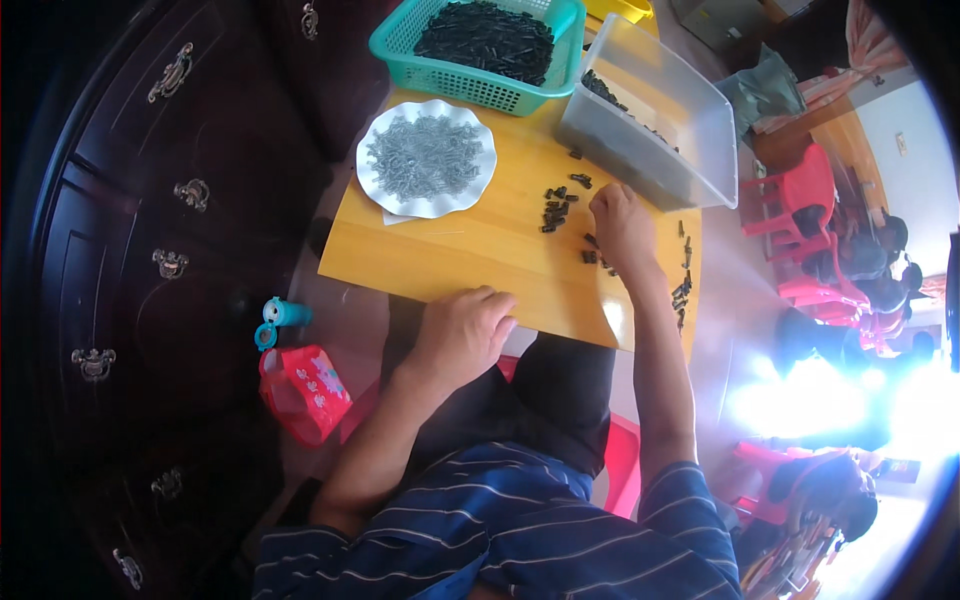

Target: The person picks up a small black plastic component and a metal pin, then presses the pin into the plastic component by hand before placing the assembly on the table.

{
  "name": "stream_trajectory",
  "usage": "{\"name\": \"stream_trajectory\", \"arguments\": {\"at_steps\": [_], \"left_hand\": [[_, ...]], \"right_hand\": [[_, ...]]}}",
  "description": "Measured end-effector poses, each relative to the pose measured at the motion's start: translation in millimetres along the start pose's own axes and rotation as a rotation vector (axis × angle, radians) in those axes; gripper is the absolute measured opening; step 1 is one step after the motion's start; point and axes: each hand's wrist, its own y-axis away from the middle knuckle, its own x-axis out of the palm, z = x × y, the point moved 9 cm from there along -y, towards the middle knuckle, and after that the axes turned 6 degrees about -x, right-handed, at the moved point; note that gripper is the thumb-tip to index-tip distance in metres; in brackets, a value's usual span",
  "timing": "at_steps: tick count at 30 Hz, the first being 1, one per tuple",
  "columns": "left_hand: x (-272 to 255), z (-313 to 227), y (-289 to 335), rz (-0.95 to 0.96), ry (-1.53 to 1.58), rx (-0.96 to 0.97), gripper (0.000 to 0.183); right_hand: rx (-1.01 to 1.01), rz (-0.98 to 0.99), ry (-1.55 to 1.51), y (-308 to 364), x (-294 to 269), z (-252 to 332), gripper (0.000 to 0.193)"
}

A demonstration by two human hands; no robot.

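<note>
On the near edge of the wooden table, my left hand (462,335) rests with its fingers curled in; whatever lies inside it, if anything, is hidden. My right hand (622,228) is over the right part of the tabletop, fingers bent down and closed among small black cylindrical pieces (556,212). I cannot make out what its fingertips hold. More black pieces (683,292) lie in a loose line along the table's right side. A white scalloped plate (367,180) to the left bears a heap of small clear pieces (425,157).
Behind the plate stands a green basket (490,95) full of black pieces. A translucent bin (640,160) with some black pieces is at the far right. Dark drawers (130,200) line the left, near a red bag (305,392) and a turquoise bottle (290,312). Pink chairs (805,190) stand beyond.
</note>
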Motion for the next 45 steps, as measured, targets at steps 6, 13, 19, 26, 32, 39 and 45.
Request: {"name": "stream_trajectory", "arguments": {"at_steps": [6,13,19,26,32,39,45], "left_hand": [[-31.0,-4.8,1.5,-0.270,0.189,-0.018,0.024],[-21.9,-10.4,-2.0,-0.186,0.324,0.037,0.019],[-21.7,-8.2,-2.0,-0.143,0.461,0.001,0.017],[-32.1,-9.7,-2.5,-0.170,0.502,-0.034,0.009],[-32.3,-6.6,-2.6,-0.191,0.429,-0.049,0.008],[-29.9,-5.6,-0.2,-0.197,0.441,-0.041,0.009],[-30.3,-5.5,-0.9,-0.202,0.431,-0.020,0.010]], "right_hand": [[0.005,0.347,-0.869,65.8,-2.4,73.7,0.012],[0.148,0.417,-1.602,99.9,14.2,98.5,0.015],[0.080,0.488,-1.625,100.9,10.7,105.3,0.019],[0.007,0.363,-1.384,56.7,10.6,84.5,0.012],[0.011,-0.057,-0.545,-5.0,-12.9,36.6,0.017],[-0.097,-0.124,-0.242,-20.6,-5.6,36.9,0.016],[-0.057,-0.083,-0.215,-22.1,1.0,32.4,0.018]]}}
